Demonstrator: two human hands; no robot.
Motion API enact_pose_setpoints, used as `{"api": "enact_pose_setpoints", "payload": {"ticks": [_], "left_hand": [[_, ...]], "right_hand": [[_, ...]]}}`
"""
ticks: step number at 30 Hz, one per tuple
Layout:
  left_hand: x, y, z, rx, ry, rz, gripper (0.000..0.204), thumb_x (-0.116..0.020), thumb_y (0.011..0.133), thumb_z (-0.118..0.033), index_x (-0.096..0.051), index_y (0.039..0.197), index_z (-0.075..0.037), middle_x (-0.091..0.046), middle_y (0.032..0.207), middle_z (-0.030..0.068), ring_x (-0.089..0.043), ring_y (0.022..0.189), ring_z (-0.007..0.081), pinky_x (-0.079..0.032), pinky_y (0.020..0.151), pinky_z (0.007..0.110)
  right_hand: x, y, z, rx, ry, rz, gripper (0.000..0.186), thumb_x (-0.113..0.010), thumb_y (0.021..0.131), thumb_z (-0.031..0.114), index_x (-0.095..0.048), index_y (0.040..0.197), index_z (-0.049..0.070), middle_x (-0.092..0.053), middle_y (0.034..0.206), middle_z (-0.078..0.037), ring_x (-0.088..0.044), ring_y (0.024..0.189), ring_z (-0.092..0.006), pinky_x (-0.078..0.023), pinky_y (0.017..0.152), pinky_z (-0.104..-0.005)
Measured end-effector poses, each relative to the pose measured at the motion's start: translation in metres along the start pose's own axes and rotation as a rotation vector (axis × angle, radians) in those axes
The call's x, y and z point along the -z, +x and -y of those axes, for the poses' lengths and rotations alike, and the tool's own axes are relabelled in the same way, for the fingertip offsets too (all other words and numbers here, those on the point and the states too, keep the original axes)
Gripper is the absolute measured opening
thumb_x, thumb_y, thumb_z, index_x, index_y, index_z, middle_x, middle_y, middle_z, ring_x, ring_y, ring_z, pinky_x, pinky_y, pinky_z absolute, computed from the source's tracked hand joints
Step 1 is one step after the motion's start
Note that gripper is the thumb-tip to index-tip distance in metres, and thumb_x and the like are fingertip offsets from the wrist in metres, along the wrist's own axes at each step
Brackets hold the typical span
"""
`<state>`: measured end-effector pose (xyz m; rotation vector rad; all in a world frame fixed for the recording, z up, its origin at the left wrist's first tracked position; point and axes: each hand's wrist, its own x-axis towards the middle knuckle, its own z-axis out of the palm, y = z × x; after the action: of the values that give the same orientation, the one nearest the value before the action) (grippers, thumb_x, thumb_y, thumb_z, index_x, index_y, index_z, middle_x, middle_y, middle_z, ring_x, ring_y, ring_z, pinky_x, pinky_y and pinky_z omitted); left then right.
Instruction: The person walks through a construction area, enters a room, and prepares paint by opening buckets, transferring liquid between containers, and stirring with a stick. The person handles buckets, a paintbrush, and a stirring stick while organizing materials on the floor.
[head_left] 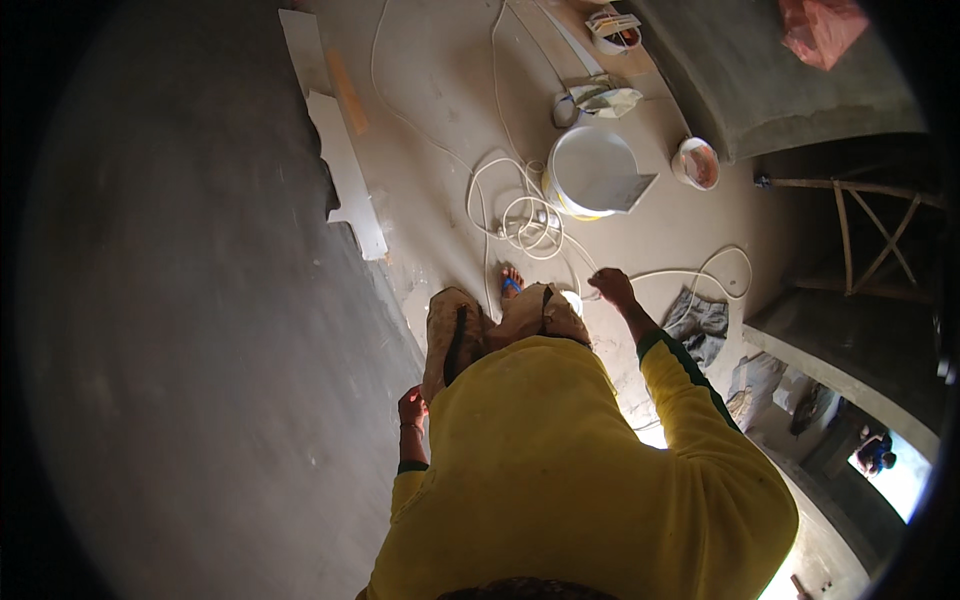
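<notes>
Right hand (612,288) outstretched low, left hand (411,408) hanging beside thigh.

shirt (560,450): yellow, long sleeves | cuffs: dark green | trousers (470,330): tan, dusty

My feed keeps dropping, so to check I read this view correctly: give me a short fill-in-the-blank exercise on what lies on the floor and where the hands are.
1. The large white plastic bucket stands on the ____.
2. The thin white cable lies in ____ beside that bucket.
3. The person's sleeves are ____ in colour; the right hand reaches out over the floor.
4. The left hand hangs near the grey ____.

Missing words: floor; loops; yellow; wall
</notes>
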<state>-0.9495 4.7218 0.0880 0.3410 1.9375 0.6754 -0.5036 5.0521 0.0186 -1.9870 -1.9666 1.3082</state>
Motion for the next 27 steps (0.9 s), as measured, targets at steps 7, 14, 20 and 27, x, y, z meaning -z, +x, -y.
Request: {"api": "enact_pose_setpoints", "payload": {"ticks": [7,14,20,27], "left_hand": [[0.062,0.138,-0.052,-0.038,0.372,0.083,0.022,-0.051,0.085,-0.009,-0.064,0.102,-0.005,-0.062,0.079,-0.001,-0.056,0.073,0.013,-0.046,0.068,0.029],[0.166,0.29,-0.175,0.301,0.049,0.118,0.017,-0.056,0.087,-0.015,-0.066,0.101,-0.016,-0.06,0.079,-0.0007,-0.057,0.062,0.0132,-0.05,0.055,0.031],[0.236,0.443,-0.356,0.099,0.138,0.08,0.025,-0.044,0.084,-0.006,-0.067,0.093,-0.011,-0.063,0.082,0.002,-0.058,0.068,0.0127,-0.05,0.061,0.029],[0.159,0.551,-0.562,-0.097,0.106,0.201,0.015,-0.049,0.078,-0.01,-0.064,0.08,-0.006,-0.064,0.079,0.0038,-0.058,0.073,0.0159,-0.049,0.067,0.031]], "right_hand": [[0.035,0.136,0.125,0.014,-0.11,-0.174,0.027,-0.067,0.073,0.031,-0.064,0.079,0.005,-0.065,0.071,-0.009,-0.062,0.062,-0.0188,-0.049,0.06,-0.0335],[-0.045,0.187,0.09,-0.239,-0.47,-0.123,0.016,-0.058,0.077,0.025,-0.066,0.075,0.012,-0.062,0.073,-0.009,-0.061,0.075,-0.0266,-0.05,0.065,-0.0402],[-0.066,0.209,0.209,0.172,-0.608,0.05,0.018,-0.063,0.066,0.018,-0.065,0.082,0.01,-0.062,0.086,-0.014,-0.06,0.082,-0.0298,-0.048,0.069,-0.042],[-0.044,0.274,0.298,-0.099,-0.084,-0.082,0.014,-0.058,0.075,0.015,-0.063,0.075,0.002,-0.061,0.079,-0.014,-0.061,0.08,-0.0268,-0.05,0.069,-0.04]]}}
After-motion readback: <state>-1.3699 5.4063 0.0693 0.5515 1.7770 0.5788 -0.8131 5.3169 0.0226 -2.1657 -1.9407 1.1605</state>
